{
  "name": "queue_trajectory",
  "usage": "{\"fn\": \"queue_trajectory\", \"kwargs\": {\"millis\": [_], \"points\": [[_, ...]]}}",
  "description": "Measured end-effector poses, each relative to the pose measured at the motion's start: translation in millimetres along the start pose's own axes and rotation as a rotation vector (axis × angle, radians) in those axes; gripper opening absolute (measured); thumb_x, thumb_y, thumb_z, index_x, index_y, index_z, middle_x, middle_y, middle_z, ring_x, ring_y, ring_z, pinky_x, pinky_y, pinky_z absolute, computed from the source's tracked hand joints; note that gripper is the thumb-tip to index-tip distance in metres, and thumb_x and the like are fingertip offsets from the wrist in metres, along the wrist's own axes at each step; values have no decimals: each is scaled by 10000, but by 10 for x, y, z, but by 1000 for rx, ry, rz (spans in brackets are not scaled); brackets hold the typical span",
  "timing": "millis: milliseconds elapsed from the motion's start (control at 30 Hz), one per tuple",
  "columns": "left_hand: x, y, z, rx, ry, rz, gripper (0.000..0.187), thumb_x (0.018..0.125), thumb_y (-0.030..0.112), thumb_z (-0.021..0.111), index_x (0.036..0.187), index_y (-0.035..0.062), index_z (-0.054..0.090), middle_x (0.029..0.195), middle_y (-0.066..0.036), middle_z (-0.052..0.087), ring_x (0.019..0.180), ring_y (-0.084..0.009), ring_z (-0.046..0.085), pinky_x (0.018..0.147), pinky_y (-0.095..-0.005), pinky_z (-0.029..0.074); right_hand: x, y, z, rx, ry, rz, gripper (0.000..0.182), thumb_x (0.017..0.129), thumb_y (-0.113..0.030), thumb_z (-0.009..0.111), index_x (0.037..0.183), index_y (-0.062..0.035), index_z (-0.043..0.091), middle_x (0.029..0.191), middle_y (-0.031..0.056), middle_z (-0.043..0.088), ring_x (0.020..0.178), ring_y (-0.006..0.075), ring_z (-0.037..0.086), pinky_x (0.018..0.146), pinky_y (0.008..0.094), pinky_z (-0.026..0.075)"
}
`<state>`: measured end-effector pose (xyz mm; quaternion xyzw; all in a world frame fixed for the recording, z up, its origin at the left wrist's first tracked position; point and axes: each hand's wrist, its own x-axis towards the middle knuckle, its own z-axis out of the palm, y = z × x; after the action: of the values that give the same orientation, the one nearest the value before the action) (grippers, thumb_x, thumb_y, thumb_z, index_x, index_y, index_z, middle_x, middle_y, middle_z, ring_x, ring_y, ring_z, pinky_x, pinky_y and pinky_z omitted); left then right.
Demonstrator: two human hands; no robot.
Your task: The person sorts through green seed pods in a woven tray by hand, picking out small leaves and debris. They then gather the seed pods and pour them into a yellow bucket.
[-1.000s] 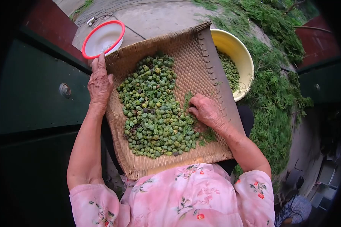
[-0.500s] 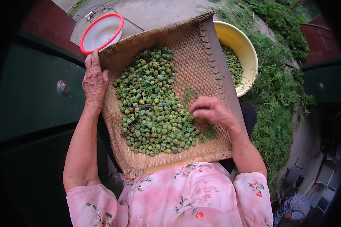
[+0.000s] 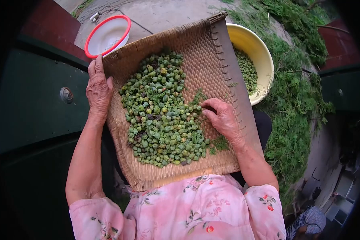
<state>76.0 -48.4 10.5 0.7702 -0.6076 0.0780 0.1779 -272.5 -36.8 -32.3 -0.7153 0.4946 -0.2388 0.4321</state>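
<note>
A woven tray (image 3: 204,64) rests across my lap, tilted, with a long heap of green seed cones (image 3: 164,116) on it. My left hand (image 3: 99,90) grips the tray's upper left edge, its fingers over the rim. Over the right side of the heap, my right hand (image 3: 222,117) has thumb and forefinger bent toward each other beside the cones; whatever lies between the fingertips is too small to make out. Small green sprigs (image 3: 220,143) lie on the weave below that hand, and another sprig (image 3: 198,96) lies just above its fingers.
Beyond the tray's right edge stands a yellow basin (image 3: 262,56) holding more green cones. A white bowl with a red rim (image 3: 108,36) is at the upper left. Cut green branches (image 3: 288,120) cover the ground at right. Dark green panels (image 3: 40,96) flank the left side.
My right hand has turned and shifted slightly, with its thumb now visible near the cones. My left hand stays on the tray's edge.
</note>
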Motion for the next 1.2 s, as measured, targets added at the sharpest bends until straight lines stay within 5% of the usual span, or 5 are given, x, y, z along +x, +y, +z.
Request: {"fn": "queue_trajectory", "kwargs": {"millis": [267, 467, 733, 967, 1200], "points": [[-7, -11, 3, 34, 29, 30, 824, 716, 11, 678, 1419, 148, 270, 1329, -102, 384, 1064, -320, 576, 854, -396, 510, 80, 75, 140, -354, -12, -153, 206, 790, -31, 620, 992, -36, 581, 974, 123, 590, 788, 283, 618, 704, 370, 503], [-5, -19, 6, -34, 7, -11, 809, 724, -7, 667, 1410, 191, 286, 1335, -111, 390, 1147, -326, 515, 898, -397, 488, 91, 26, -54, 917, -40, 369, 238, 799, -24, 574, 1036, -11, 569, 986, 66, 591, 685, 129, 581, 609, 273, 497], [-15, -13, 2, -25, 7, -11, 807, 722, -10, 670, 1409, 173, 289, 1325, -118, 393, 1149, -328, 511, 902, -392, 484, 156, 121, 217, -198, -8, -249, 165, 750, -3, 642, 910, -45, 641, 845, 103, 550, 779, 262, 574, 701, 339, 468], [-17, 3, -11, -23, 19, -10, 810, 719, -12, 673, 1409, 172, 291, 1320, -120, 396, 1154, -325, 506, 900, -387, 484, 145, 110, 12, 204, -27, 127, 150, 763, -16, 638, 911, -39, 624, 845, 125, 542, 787, 298, 568, 720, 378, 473], [-18, 5, -17, -15, 10, -7, 806, 720, -8, 677, 1407, 161, 292, 1318, -128, 397, 1148, -328, 509, 896, -387, 484, 115, 87, 127, -238, -43, -200, 214, 756, -41, 657, 964, -60, 614, 842, 122, 553, 807, 283, 573, 704, 369, 481]]}}
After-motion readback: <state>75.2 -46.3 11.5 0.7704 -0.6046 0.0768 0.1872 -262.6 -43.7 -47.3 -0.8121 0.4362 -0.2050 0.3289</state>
